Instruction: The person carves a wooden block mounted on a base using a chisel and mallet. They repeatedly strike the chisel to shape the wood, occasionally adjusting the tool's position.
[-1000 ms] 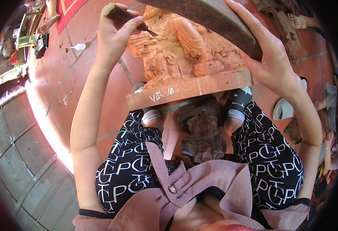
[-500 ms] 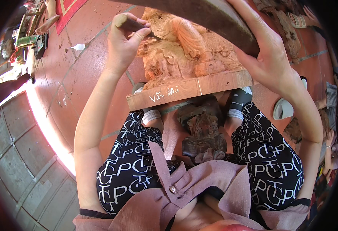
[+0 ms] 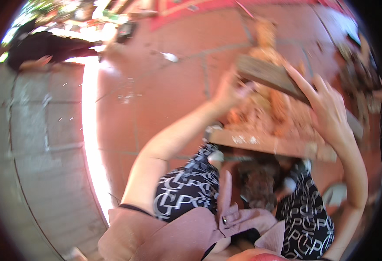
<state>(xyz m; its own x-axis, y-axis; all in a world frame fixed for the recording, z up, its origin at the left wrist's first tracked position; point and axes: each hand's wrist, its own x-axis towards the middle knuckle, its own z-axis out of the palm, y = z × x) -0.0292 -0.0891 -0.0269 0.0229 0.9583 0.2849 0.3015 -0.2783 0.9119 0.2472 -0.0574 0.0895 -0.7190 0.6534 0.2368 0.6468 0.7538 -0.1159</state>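
A reddish carved wooden figure [image 3: 280, 115] stands on a thick wooden base [image 3: 269, 145] in front of my feet. My right hand [image 3: 330, 108] grips a long, bar-shaped wooden mallet [image 3: 271, 77], its index finger stretched along the edge. The mallet slants across the carving, and its far end lies over the fingers of my left hand [image 3: 231, 92]. My left hand is curled closed at the carving's left side. The chisel it held a moment ago is hidden behind the mallet and blurred. Whether mallet and chisel touch cannot be made out.
A dark wood carving [image 3: 259, 182] is between my legs under the base. A small white bottle [image 3: 170, 57] lies on the red tiles. A red mat [image 3: 186, 9] spans the far side. Another person [image 3: 47, 48] is at far left; brown wooden pieces [image 3: 358, 80] stand at right.
My view has swung, so the carving appears farther right. The mallet has come from the top edge down across the carving, over my left hand, hiding the chisel.
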